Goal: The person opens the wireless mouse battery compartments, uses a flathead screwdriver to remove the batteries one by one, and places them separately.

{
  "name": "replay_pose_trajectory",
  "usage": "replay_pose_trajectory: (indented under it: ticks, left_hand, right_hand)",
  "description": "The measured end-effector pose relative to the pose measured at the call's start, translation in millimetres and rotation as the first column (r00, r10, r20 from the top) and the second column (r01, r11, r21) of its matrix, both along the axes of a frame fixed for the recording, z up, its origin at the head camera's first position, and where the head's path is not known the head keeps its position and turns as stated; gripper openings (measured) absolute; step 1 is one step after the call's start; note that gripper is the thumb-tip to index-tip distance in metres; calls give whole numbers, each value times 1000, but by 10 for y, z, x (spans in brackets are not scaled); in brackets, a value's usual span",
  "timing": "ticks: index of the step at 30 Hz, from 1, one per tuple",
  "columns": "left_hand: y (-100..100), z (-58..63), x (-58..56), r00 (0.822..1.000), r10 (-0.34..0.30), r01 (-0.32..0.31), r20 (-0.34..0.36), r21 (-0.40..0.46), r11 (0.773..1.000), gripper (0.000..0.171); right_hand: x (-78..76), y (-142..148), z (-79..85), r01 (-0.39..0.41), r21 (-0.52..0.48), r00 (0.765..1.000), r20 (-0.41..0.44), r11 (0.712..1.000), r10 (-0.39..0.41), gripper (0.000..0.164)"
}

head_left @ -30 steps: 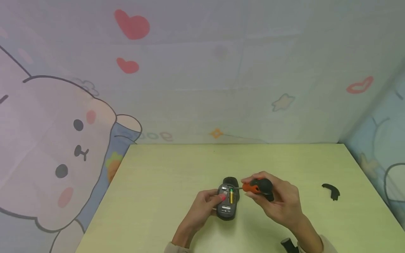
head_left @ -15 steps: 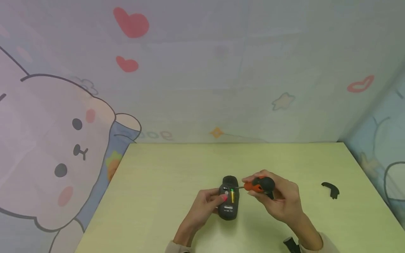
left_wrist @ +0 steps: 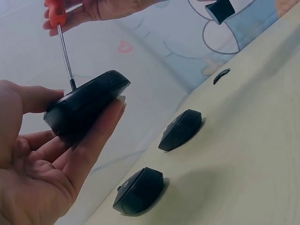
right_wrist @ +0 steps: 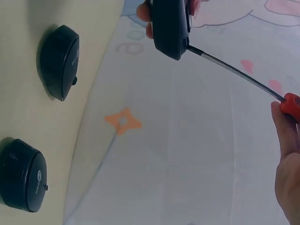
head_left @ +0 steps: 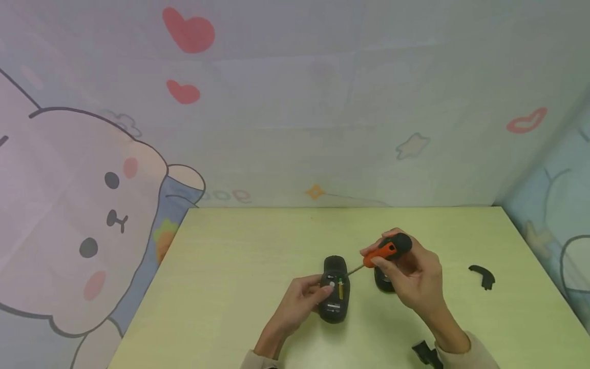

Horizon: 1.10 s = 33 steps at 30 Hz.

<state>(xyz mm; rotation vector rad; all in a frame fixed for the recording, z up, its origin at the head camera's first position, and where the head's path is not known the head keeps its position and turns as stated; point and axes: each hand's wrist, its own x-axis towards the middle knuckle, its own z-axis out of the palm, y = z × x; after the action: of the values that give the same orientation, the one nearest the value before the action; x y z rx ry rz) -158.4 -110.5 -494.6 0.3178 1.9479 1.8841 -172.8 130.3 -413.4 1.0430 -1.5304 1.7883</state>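
My left hand [head_left: 301, 302] grips a black computer mouse [head_left: 333, 310] above the table, its underside up. A gold battery [head_left: 341, 291] with a green end lies in the open slot of that underside. In my right hand [head_left: 417, 279] is a screwdriver [head_left: 380, 255] with an orange and black handle. Its metal shaft [right_wrist: 236, 71] slants down to the mouse, and its dark tip touches the underside near the edge, as both wrist views show. The exact spot under the tip is too small to tell.
Two more black mice stand on the pale table [head_left: 230, 266]: one mouse [head_left: 335, 263] behind the held one, another mouse [head_left: 383, 282] partly hidden by my right hand. A curved black piece [head_left: 482, 277] lies at right. A dark block [head_left: 426, 353] sits beside my right sleeve.
My right hand has risen and moved slightly right, tilting the screwdriver from nearly level to handle-up. A mouse behind that hand has come partly into sight. My left hand has barely moved.
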Motion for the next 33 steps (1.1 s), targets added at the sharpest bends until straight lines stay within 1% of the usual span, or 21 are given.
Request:
replay_pose_trajectory:
  ticks: [3, 4, 6, 9, 13, 16, 19, 23, 27, 30, 33]
  left_hand:
    - [30, 31, 22, 1000, -18, 18, -15, -1, 1000, 44]
    - [41, 49, 20, 999, -25, 25, -21, -5, 1000, 45]
    - [65, 83, 11, 999, -36, 35, -30, -13, 999, 46]
    - [80, 115, -5, 1000, -21, 21, -23, -12, 1000, 43]
    - [51, 123, -6, 999, 22, -23, 27, 17, 1000, 42]
    - [30, 115, 1, 998, 37, -38, 59, 25, 999, 44]
    - [22, 102, 2, 996, 48, -50, 77, 25, 998, 43]
    - [14, 82, 4, 992, 74, -77, 98, 31, 997, 42]
    - [2, 81, 5, 991, 89, -92, 99, 20, 996, 42]
    - [-1, 91, 2, 992, 83, -85, 96, 19, 996, 43]
    - [3, 102, -2, 993, 77, -80, 94, 24, 997, 43]
  right_hand:
    - [21, 21, -13, 54, 39, 995, 83, 998, -57, 39]
    - [26, 26, -15, 69, 52, 992, 100, 996, -74, 39]
    - [34, 35, -17, 72, 62, 991, 108, 996, -78, 39]
    - [35, 38, -11, 49, 30, 996, 68, 998, -51, 39]
    - [37, 7, 10, -9, -30, 1000, 12, 999, 10, 39]
    - [54, -35, 27, -43, -54, 998, -49, 998, 41, 40]
    - [67, -78, 53, -41, -51, 991, -125, 998, 35, 40]
    - [78, -117, 90, -12, -43, 979, -206, 999, 3, 39]
    - [85, -140, 108, -6, -53, 970, -245, 999, -8, 40]
    - [91, -155, 113, -7, -63, 966, -260, 998, -10, 41]
    - [95, -181, 120, -3, -61, 956, -293, 998, -15, 40]
